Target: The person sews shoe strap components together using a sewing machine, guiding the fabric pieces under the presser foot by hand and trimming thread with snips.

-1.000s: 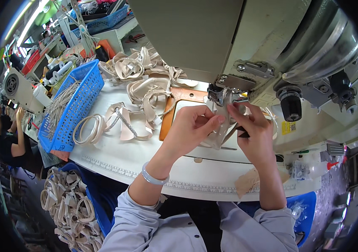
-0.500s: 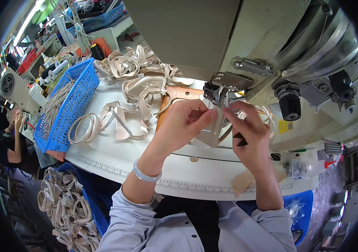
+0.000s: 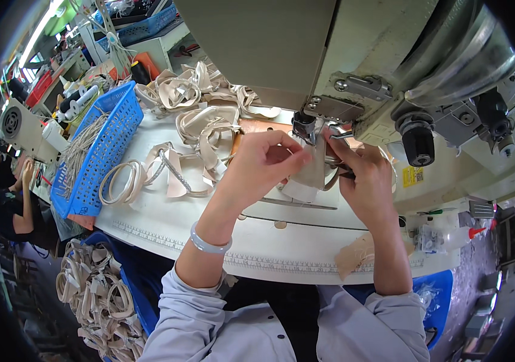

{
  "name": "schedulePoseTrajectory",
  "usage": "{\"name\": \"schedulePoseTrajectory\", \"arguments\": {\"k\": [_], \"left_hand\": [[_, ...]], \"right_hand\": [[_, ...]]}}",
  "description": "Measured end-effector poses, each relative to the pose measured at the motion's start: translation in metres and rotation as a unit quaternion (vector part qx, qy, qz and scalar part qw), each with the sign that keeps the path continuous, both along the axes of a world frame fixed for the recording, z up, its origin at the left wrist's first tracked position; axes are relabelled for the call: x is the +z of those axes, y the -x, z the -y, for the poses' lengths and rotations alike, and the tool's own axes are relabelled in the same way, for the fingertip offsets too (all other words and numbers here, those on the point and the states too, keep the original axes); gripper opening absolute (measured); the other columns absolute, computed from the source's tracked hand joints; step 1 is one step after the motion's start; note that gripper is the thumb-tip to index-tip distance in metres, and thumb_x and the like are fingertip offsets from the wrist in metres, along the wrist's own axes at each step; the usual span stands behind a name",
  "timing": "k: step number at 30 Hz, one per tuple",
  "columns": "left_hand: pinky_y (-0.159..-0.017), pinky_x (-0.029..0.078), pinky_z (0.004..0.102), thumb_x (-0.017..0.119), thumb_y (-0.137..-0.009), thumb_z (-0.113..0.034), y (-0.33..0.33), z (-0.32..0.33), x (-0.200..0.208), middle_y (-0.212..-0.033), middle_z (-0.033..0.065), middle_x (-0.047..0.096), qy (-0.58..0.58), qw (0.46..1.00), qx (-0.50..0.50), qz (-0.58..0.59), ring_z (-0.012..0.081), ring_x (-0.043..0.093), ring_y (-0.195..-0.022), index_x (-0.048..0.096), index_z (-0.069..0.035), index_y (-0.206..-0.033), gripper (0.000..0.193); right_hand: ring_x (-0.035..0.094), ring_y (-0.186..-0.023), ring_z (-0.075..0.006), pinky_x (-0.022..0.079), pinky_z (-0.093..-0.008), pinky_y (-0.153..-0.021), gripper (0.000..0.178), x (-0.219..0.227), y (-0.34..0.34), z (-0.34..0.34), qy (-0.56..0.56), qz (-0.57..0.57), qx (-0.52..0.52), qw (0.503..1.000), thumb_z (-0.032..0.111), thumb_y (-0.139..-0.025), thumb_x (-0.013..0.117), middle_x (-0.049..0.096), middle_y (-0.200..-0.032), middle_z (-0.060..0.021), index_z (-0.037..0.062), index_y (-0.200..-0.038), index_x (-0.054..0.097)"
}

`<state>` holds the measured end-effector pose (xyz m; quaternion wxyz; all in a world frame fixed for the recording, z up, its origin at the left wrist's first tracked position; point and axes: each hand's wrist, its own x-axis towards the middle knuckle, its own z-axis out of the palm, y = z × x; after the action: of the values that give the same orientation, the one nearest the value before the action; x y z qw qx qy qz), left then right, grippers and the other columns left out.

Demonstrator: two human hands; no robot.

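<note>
A beige leather-like piece (image 3: 309,176) sits beneath the presser foot (image 3: 305,128) of a sewing machine (image 3: 384,72). At its left edge, my left hand (image 3: 257,166) has thumb and forefinger brought together, the other fingers curled. My right hand (image 3: 367,181) is on the right side of the piece, its forefinger reaching up close to the presser foot and its other fingers bent round. Something dark shows in the curl of those fingers, too hidden to name. The needle area is mostly covered by the foot and my fingertips.
Beige strap loops (image 3: 206,130) lie on the white table (image 3: 257,241) to the left. Beside them stands a blue basket (image 3: 109,130) of cords. More straps fill a blue bin (image 3: 136,295) below. A paper scrap (image 3: 357,256) and a bottle (image 3: 455,239) are at right. A person (image 3: 19,208) works far left.
My left hand has risen slightly, its thumb and forefinger shifting along the piece. The right hand has moved a little right, its forefinger going up toward the presser foot. The piece has turned slightly.
</note>
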<state>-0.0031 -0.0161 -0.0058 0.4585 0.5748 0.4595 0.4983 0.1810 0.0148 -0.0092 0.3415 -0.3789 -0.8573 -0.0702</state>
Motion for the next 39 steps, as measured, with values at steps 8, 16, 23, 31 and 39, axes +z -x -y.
{"name": "schedulePoseTrajectory", "arguments": {"k": [8, 16, 23, 31, 39], "left_hand": [[-0.053, 0.040, 0.0148, 0.063, -0.073, 0.000, 0.003, -0.001, -0.002, -0.069, 0.0032, 0.061, 0.009, 0.999, -0.020, 0.044, 0.0042, 0.056, -0.063, 0.054, 0.002, -0.089, 0.018], [-0.056, 0.045, 0.0174, 0.064, -0.071, 0.001, 0.009, -0.002, 0.000, -0.071, 0.0042, 0.060, 0.007, 0.996, -0.060, 0.065, 0.0060, 0.057, -0.064, 0.054, 0.001, -0.090, 0.021], [-0.057, 0.046, 0.0198, 0.066, -0.071, -0.002, 0.014, -0.017, 0.000, -0.066, 0.0045, 0.059, -0.011, 0.993, -0.084, 0.082, 0.0077, 0.056, -0.062, 0.053, 0.002, -0.094, 0.027], [-0.059, 0.048, 0.0213, 0.066, -0.073, -0.008, 0.010, -0.015, -0.004, -0.069, 0.0021, 0.060, 0.070, 0.975, -0.091, 0.192, 0.0074, 0.057, -0.065, 0.057, 0.001, -0.085, 0.018], [-0.058, 0.047, 0.0206, 0.066, -0.072, -0.010, 0.004, -0.016, 0.000, -0.071, 0.0016, 0.060, 0.033, 0.989, -0.054, 0.136, 0.0065, 0.057, -0.066, 0.060, -0.001, -0.077, 0.011]], "right_hand": [[0.054, -0.055, -0.0156, 0.044, -0.0269, -0.050, 0.059, -0.001, 0.004, 0.008, 0.047, -0.083, 0.057, 0.994, -0.016, -0.053, 0.048, 0.050, -0.095, -0.0101, 0.0124, -0.102, 0.061], [0.054, -0.057, -0.0160, 0.044, -0.0261, -0.052, 0.057, 0.001, 0.005, 0.014, 0.062, -0.097, 0.053, 0.992, -0.016, -0.055, 0.048, 0.050, -0.092, -0.0097, 0.0139, -0.102, 0.062], [0.055, -0.060, -0.0170, 0.045, -0.0282, -0.053, 0.053, 0.002, 0.002, 0.003, 0.020, -0.054, 0.037, 0.998, -0.012, -0.058, 0.053, 0.051, -0.085, -0.0097, 0.0135, -0.105, 0.060], [0.053, -0.057, -0.0161, 0.043, -0.0267, -0.049, 0.044, -0.016, 0.013, 0.028, -0.061, -0.121, 0.023, 0.990, -0.004, -0.060, 0.060, 0.052, -0.078, -0.0060, 0.0050, -0.102, 0.058], [0.053, -0.052, -0.0144, 0.043, -0.0253, -0.046, 0.037, -0.005, 0.020, 0.038, 0.001, -0.137, 0.048, 0.989, -0.004, -0.062, 0.060, 0.052, -0.071, -0.0050, 0.0035, -0.097, 0.059]]}}
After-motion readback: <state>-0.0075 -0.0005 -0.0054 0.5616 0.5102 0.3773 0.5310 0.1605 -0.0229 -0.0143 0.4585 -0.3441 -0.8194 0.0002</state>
